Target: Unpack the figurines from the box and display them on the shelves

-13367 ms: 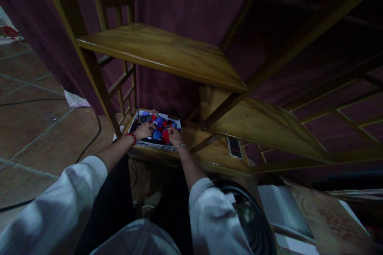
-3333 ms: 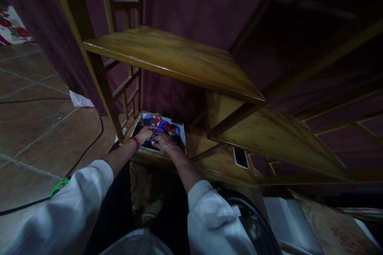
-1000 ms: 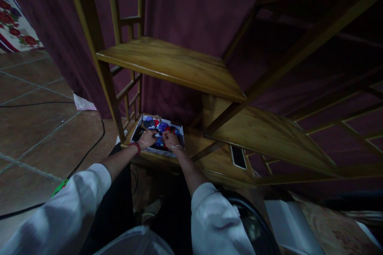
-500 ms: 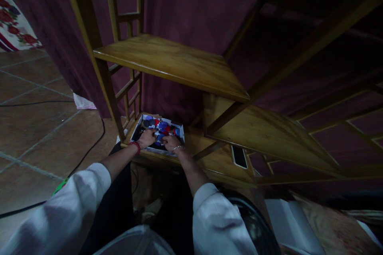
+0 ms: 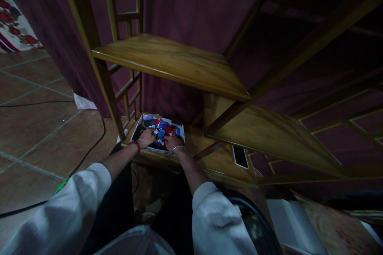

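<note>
Currently both bare hands are inside a shallow white-walled box (image 5: 183, 135), which sits on the low wooden board (image 5: 196, 137) of a shelf unit, directly in front of the person. Contents: a loose heap of small pieces (image 5: 162, 133) in blue, purple, red and dark grey (details too small and dim to identify), spread over most of the box floor.

Left hand (image 5: 146, 138): at the near left part of the box, palm down, fingers bent toward the middle of the heap. Right hand (image 5: 172, 142): at the near right part, fingers pointing inward, next to red and blue pieces. The two hands are apart, with pieces visible between them. Grip: cannot tell for either hand whether the fingertips are closed on a piece or only resting among them.

A red beaded bracelet (image 5: 138, 147) is on the left wrist, a thin pale bracelet (image 5: 178, 148) on the right. Both sleeves are white.

Surroundings: an upper shelf (image 5: 172, 64) spans above the box; a purple curtain (image 5: 185, 16) hangs behind. A dark phone (image 5: 240, 157) with a white rim lies on the low board, well to the right of the box.
</note>
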